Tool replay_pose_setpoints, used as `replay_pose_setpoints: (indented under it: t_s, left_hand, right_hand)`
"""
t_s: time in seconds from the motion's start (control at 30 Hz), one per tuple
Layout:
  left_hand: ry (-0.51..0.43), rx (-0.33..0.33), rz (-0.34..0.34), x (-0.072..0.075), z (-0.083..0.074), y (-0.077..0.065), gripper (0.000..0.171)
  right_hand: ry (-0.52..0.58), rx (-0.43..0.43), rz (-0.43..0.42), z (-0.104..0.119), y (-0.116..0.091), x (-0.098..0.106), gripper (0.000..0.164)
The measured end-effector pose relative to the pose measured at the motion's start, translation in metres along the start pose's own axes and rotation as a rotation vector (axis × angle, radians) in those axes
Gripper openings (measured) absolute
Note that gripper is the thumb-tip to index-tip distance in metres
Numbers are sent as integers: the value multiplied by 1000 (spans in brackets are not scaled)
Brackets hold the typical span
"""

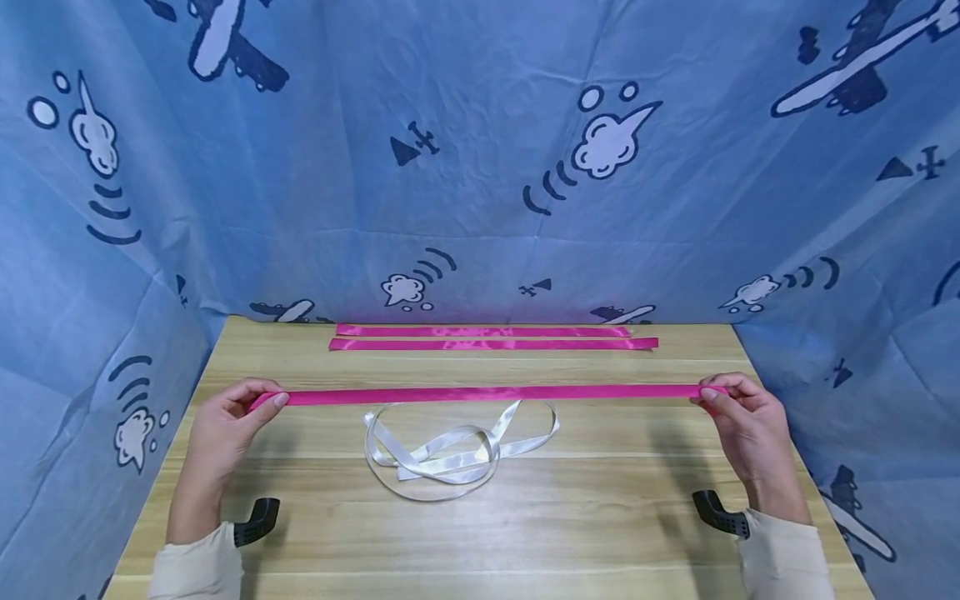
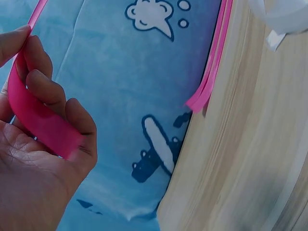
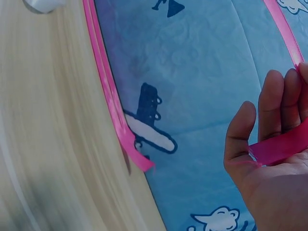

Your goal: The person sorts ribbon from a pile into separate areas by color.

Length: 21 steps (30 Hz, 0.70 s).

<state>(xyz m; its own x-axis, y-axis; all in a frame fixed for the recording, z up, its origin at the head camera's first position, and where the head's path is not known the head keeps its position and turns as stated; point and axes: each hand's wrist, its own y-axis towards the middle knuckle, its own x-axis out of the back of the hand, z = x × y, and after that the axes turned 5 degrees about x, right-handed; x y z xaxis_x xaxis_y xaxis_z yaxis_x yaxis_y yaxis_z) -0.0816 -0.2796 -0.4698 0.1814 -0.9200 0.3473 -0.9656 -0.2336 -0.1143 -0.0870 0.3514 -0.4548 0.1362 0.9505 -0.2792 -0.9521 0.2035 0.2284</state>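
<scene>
A pink ribbon (image 1: pixel 487 393) is stretched level between both hands, raised above the table. At its left end my left hand (image 1: pixel 228 421) pinches it between thumb and fingers; in the left wrist view the loose tail (image 2: pixel 41 122) lies across the palm. My right hand (image 1: pixel 750 429) pinches the other end, and its tail (image 3: pixel 284 145) also crosses the palm in the right wrist view. A coiled white ribbon (image 1: pixel 450 462) lies on the table, slightly nearer than the stretched one. Two more pink ribbons (image 1: pixel 495 344) lie side by side along the table's far edge.
The wooden table (image 1: pixel 585 533) ends at a blue curtain (image 1: pixel 480 183) printed with planes and clouds, which also hangs at both sides. A black wrist mount (image 1: pixel 257 522) sits by the left cuff and another black mount (image 1: pixel 720 512) by the right cuff.
</scene>
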Motion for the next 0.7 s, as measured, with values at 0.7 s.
replay_pose_setpoints:
  t_s: [0.7]
  left_hand:
    - [-141, -3, -145, 30, 10, 1, 18]
  right_hand:
    - [4, 25, 4, 5, 0, 21, 22]
